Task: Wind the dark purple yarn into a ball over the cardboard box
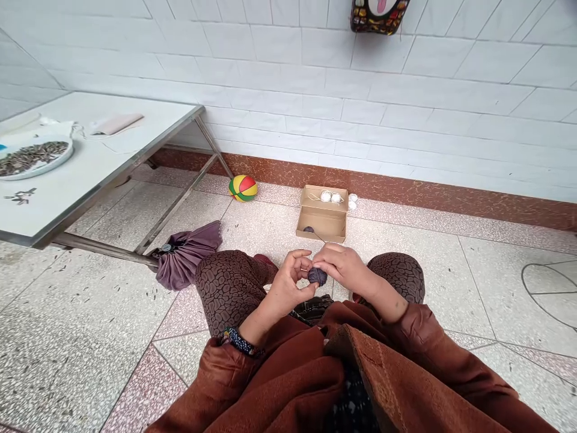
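Note:
Between my knees, a small dark grey ball of yarn is held up in both hands. My left hand curves around its left side, thumb beneath and fingers bent above. From the upper right, my right hand pinches at the top of the ball, its fingers pressed together. A dark strand runs from near my right fingers toward an open cardboard box on the floor. Inside that box lies another dark ball. White balls of yarn rest in its lid.
A white table at the left carries a tray of seeds. Below it lie a folded purple umbrella and a colourful ball. More white pieces sit beside the box. A wire frame stands right.

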Demonstrator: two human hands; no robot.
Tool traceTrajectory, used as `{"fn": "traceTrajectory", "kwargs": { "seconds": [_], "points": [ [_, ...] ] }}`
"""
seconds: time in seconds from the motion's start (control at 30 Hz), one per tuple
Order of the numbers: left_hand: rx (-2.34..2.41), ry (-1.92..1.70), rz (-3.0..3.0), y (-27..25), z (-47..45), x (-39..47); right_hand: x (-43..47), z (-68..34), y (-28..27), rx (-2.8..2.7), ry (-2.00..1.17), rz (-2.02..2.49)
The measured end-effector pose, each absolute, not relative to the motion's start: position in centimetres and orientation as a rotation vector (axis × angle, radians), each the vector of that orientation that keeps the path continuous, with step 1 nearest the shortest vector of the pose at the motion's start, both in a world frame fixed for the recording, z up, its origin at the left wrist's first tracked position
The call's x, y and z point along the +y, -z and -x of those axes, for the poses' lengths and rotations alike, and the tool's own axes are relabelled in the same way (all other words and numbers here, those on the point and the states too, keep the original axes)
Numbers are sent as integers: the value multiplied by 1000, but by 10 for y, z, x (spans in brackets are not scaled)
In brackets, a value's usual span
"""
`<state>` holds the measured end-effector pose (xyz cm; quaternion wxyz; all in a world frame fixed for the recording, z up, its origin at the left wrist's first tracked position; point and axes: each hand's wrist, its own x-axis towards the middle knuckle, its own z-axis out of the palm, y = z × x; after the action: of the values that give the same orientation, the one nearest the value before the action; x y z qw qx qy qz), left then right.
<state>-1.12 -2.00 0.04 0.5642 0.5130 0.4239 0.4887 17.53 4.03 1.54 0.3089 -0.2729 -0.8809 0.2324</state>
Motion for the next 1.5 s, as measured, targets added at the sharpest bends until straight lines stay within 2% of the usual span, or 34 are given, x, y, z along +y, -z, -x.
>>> {"fn": "traceTrajectory", "kwargs": {
  "seconds": [0.17, 0.3, 0.4, 0.6, 0.83, 1.0, 1.17, 1.33, 1.5],
  "points": [
    [861, -1283, -995, -4, 15, -19, 41, -165, 16, -2149, -699, 875],
    [958, -1449, -836, 4, 16, -8, 26, -158, 34, -2288, -677, 848],
    [1064, -1508, -838, 13, 16, 0, 17, -155, 31, -2423, -574, 754],
    [1237, -1388, -1032, 20, 17, -1, 11, -159, 3, -2505, -431, 594],
    [911, -1196, -1204, 6, 12, -8, 57, -168, -12, -2295, -477, 764],
    [813, -1431, -1052, -11, 16, 25, 86, -162, 7, -2151, -570, 840],
    [866, -1575, -1015, -16, 19, 80, 86, -154, 19, -2269, -553, 778],
    [913, -1518, -1082, -17, 17, 119, 104, -157, -15, -2407, -433, 616],
    [844, -1398, -1156, -20, 17, 140, 166, -163, -57, -2357, -308, 608]
  ]
}}
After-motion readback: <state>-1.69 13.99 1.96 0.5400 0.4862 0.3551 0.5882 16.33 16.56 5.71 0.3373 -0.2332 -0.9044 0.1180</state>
